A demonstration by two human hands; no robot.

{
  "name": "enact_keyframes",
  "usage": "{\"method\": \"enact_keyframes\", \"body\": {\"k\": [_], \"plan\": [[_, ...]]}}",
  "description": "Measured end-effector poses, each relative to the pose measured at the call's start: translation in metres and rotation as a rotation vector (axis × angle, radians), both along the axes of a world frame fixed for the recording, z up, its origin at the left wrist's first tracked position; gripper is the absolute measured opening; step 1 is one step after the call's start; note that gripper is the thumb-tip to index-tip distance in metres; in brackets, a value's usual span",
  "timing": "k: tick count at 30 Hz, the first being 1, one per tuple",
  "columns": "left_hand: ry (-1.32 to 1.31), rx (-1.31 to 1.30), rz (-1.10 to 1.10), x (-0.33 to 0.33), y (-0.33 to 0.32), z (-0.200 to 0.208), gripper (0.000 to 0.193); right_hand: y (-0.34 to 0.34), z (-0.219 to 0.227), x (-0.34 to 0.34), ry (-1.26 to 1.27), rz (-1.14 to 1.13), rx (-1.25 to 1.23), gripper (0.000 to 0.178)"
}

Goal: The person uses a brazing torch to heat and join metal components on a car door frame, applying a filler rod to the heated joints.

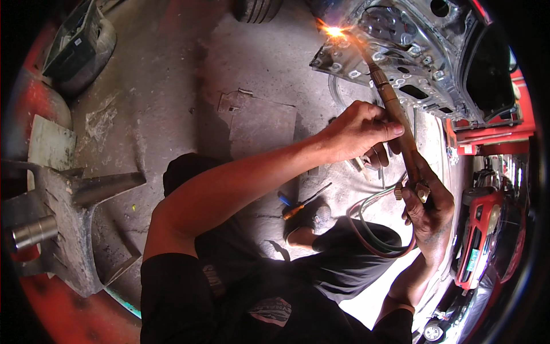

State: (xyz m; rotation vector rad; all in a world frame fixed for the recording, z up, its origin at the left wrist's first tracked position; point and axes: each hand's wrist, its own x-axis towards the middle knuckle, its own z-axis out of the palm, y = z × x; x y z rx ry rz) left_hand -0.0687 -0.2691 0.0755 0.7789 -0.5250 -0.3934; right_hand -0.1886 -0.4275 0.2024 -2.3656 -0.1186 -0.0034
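Observation:
A brass-coloured gas torch (391, 103) slants up from my hands, its flame (335, 31) glowing orange-white at the tip. That flame meets the corner of a bare metal car door panel (395, 54), where sparks spread. My left hand (364, 133) is closed around the torch's middle, thumb pressed along the shaft. Lower down, my right hand (429, 209) wraps the handle end beside its valve knobs (399, 191). Red and green hoses (366, 232) loop down from that end past my leg.
An orange-handled screwdriver (295, 211) lies on the concrete floor by my foot. Flat sheet metal (260, 123) rests farther ahead. A heavy metal stand (74, 212) stands at left, a black crate (74, 46) beyond it. A red car (478, 238) is at far right.

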Motion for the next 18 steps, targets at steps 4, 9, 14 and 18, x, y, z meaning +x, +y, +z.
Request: {"method": "enact_keyframes", "body": {"k": [4, 9, 14, 18], "plan": [[0.019, -0.001, -0.022, -0.0004, 0.0012, 0.0001, 0.029, -0.0026, -0.0001, 0.0008, 0.016, -0.015, -0.043, 0.051], [0.02, -0.003, -0.018, -0.0006, 0.0014, 0.0004, 0.028, -0.0028, 0.0003, 0.001, 0.016, -0.003, -0.068, 0.048], [0.018, -0.003, -0.02, 0.0003, 0.0007, -0.0003, 0.028, -0.0023, 0.0015, 0.0006, 0.031, -0.03, -0.081, 0.049], [0.009, 0.011, -0.007, 0.0003, 0.0017, 0.0, 0.028, -0.0033, 0.0002, 0.0005, 0.028, -0.035, -0.068, 0.05]]}}
